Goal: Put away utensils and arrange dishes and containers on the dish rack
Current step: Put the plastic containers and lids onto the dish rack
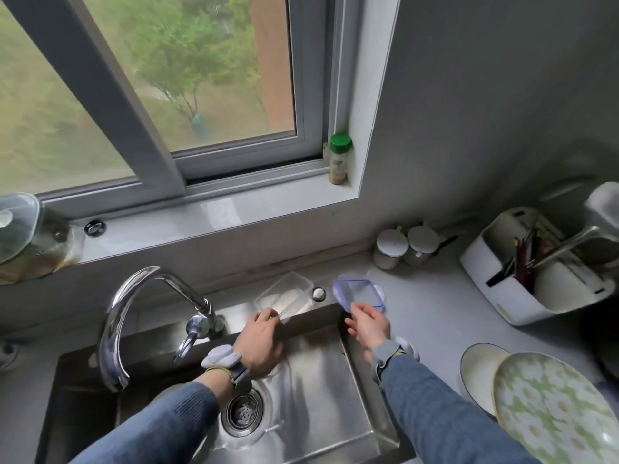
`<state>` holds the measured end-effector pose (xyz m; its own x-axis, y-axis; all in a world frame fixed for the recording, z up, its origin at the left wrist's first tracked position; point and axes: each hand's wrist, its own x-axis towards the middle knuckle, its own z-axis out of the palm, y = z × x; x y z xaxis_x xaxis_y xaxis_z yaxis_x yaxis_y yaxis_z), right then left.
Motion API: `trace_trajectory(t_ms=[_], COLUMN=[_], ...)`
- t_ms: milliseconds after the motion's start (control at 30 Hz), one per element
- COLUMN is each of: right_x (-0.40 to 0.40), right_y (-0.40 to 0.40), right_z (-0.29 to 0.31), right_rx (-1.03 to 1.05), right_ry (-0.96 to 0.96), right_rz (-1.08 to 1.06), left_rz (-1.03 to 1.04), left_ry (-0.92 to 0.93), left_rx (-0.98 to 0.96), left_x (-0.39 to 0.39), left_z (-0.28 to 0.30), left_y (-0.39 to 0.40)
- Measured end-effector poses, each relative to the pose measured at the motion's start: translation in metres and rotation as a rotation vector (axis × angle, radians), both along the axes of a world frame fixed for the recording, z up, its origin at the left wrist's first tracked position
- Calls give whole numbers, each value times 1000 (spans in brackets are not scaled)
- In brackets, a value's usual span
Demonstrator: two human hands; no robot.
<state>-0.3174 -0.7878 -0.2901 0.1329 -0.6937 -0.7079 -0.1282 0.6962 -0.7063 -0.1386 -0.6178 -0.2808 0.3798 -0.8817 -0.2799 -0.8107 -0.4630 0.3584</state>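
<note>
My left hand [259, 341] grips the near edge of a clear plastic container [284, 294] that rests on the back rim of the steel sink [321, 396]. My right hand [368, 326] holds the near corner of a clear lid with a blue rim [360, 291], just above the grey counter to the right of the sink. A white dish rack [522, 296] stands at the right, with several utensils and a long metal handle [566, 246] upright in its holder.
A chrome tap [134, 316] arches over the sink's left side. Two plates [549, 400] lie stacked at the lower right. Two white lidded jars [405, 246] stand by the wall, a green-capped bottle [340, 159] on the sill, a glass-lidded pot [30, 236] at far left.
</note>
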Motion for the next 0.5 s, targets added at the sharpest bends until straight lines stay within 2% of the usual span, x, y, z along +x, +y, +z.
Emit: trace_trajectory(t_ms=[100, 233, 400, 500], right_x=[-11, -23, -27, -21], right_y=[-1, 20, 77, 132], right_z=[1, 7, 21, 28], right_rx=[-146, -279, -397, -530], right_ry=[104, 238, 177, 189], right_rz=[30, 311, 579, 795], left_rz=[22, 108, 219, 363], left_ry=[16, 52, 127, 169], left_rx=[-154, -195, -157, -172], left_x=[-19, -43, -69, -90], left_z=[7, 13, 25, 30], left_y=[34, 103, 195, 258])
